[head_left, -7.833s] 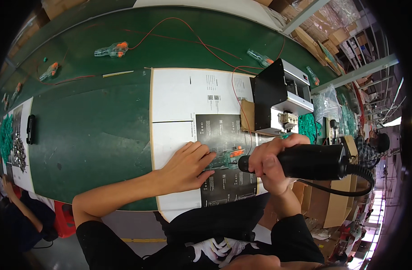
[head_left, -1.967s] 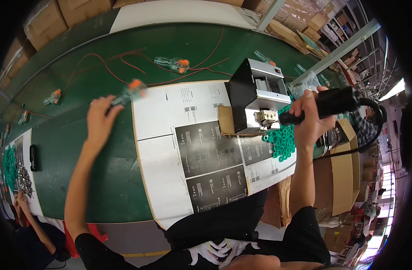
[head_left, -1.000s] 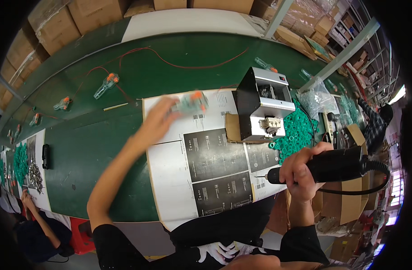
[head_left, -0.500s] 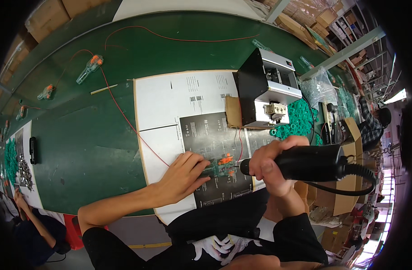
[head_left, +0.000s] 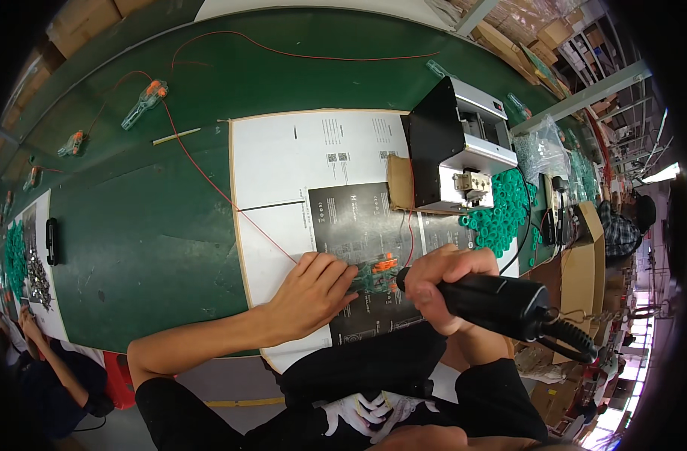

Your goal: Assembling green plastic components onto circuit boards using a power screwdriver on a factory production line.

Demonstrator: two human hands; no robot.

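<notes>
My right hand (head_left: pixel 448 287) is wrapped round a black electric screwdriver (head_left: pixel 497 304) with a coiled cord at its rear end. Its tip points left and meets the right side of a clear teal plastic housing (head_left: pixel 375 276) with orange parts inside; whether it sits on a screw is too small to tell. My left hand (head_left: pixel 313 297) grips the housing's left end between closed fingers. A red wire (head_left: pixel 208 184) runs from the far side of the table to this hand. Under the housing lies a black printed sheet (head_left: pixel 343 218).
Beyond my right hand stands a black and silver machine (head_left: pixel 463 150), beside a pile of green rings (head_left: pixel 501 214). Similar clear housings (head_left: pixel 144 104) lie on the green table (head_left: pixel 133 225) at far left. A black marker (head_left: pixel 52 240) lies near another person's hands (head_left: pixel 31 328). An open cardboard box (head_left: pixel 584 255) stands right.
My right hand and the screwdriver have shifted slightly left, and the screwdriver's rear end has tilted down. My left hand still holds the housing. The view has turned a little.
</notes>
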